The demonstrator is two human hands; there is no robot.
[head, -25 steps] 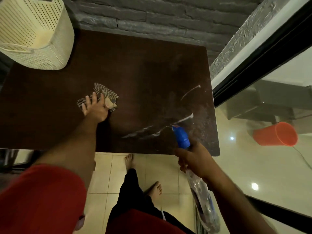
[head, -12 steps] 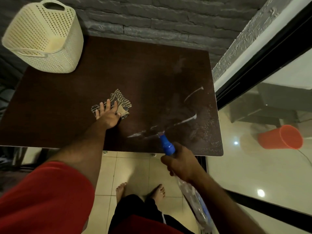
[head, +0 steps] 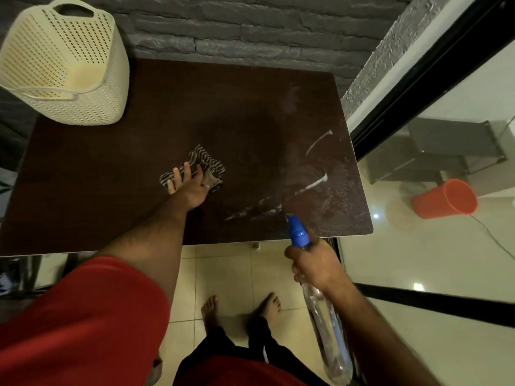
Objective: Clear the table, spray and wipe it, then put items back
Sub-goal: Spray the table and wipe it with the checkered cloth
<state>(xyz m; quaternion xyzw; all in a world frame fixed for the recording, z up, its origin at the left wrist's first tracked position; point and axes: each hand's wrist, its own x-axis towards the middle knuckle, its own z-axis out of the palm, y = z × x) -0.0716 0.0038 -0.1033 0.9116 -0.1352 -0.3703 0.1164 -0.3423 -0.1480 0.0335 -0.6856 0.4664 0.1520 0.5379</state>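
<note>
1. The dark brown table [head: 111, 190] stands against a grey stone-look wall [head: 250, 26], its top mostly bare, with pale wet streaks and droplets [head: 312, 186] spread over the right-hand part near the front edge.
2. A striped cloth [head: 207, 162] lies bunched on the tabletop, roughly in the middle and a little toward the front.
3. The left hand [head: 189, 188] rests flat on that cloth, fingers stretched out and spread, pressing it to the wood rather than curling round it.
4. The right hand [head: 315, 266] is held just off the front right edge of the table, fingers wrapped round the neck of a clear spray bottle [head: 326, 324].
5. The bottle's blue nozzle [head: 297, 231] points up and over the table edge toward the wet patch, while the clear body slants down behind the wrist; it looks blurred, so how much liquid is inside I cannot tell.
6. A cream perforated basket [head: 64, 68] with handles sits on the far left corner of the table, well apart from the cloth.
7. Beyond the table's right side, an orange bucket [head: 446, 199] lies tipped on a glossy floor [head: 418, 260], seen past a black frame [head: 418, 87].
8. The person wears a red sleeve [head: 78, 316] and dark trousers, and stands barefoot on pale tiles [head: 223, 274] close to the front edge.
</note>
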